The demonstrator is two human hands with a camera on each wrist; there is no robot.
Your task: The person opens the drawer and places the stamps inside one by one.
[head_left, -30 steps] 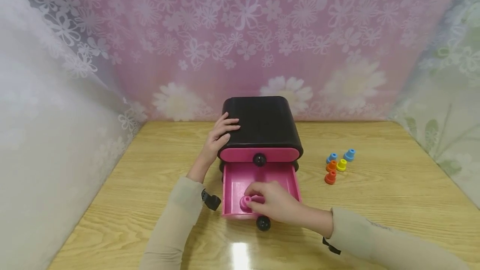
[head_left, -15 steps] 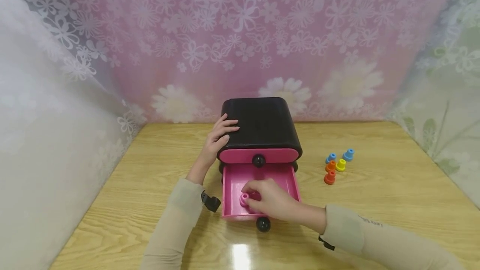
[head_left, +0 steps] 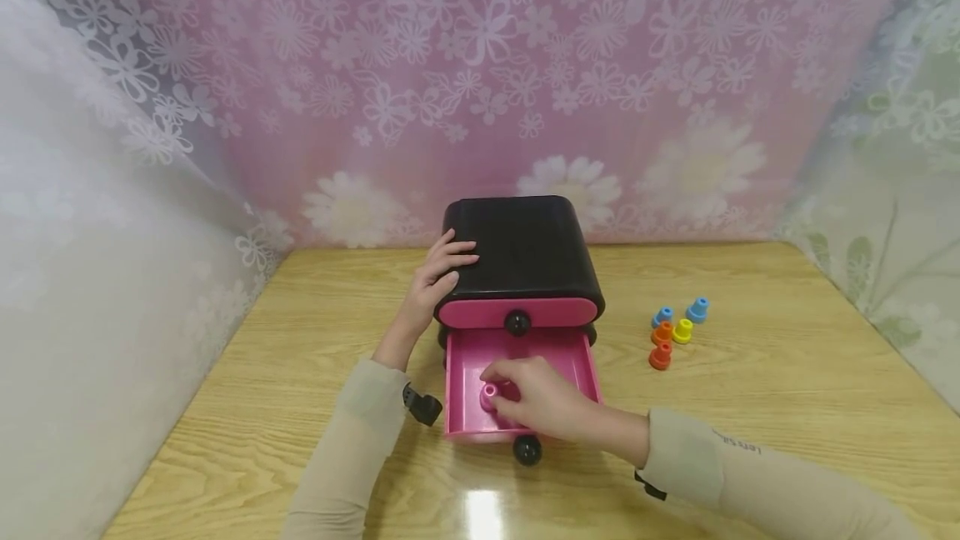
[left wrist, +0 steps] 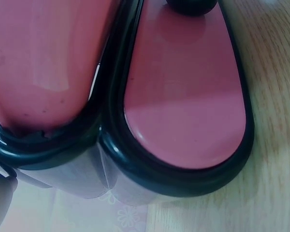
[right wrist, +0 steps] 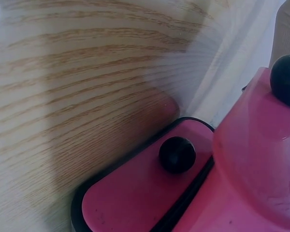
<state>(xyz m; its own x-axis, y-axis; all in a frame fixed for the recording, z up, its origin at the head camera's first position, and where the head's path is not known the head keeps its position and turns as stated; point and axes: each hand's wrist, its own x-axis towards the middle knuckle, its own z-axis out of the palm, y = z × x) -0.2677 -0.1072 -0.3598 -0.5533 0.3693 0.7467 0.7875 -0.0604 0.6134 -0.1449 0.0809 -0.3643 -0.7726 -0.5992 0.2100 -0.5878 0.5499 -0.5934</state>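
A black cabinet (head_left: 517, 244) with pink drawers stands mid-table. My left hand (head_left: 435, 277) rests on its left side and top edge, fingers spread over the corner. Below the upper drawer front, a pink drawer (head_left: 459, 419) is pulled out. Inside it, my right hand (head_left: 543, 398) pinches a small pink stepped peg (head_left: 489, 392), thumb at its right side and bent forefinger behind it. The peg stands upright at the drawer's front left. Neither the right hand nor the peg shows in the right wrist view.
Right of the cabinet stand several like pegs: blue (head_left: 698, 311), yellow (head_left: 682, 331) and red (head_left: 661, 356). A black knob (head_left: 527, 449) juts from the pulled-out drawer. Another closed drawer front (right wrist: 135, 193) sits low, near the wooden tabletop. A floral cloth (head_left: 487, 90) hangs behind.
The right hand and pink peg have shifted slightly left and toward the back inside the drawer. The left hand stays on the cabinet.
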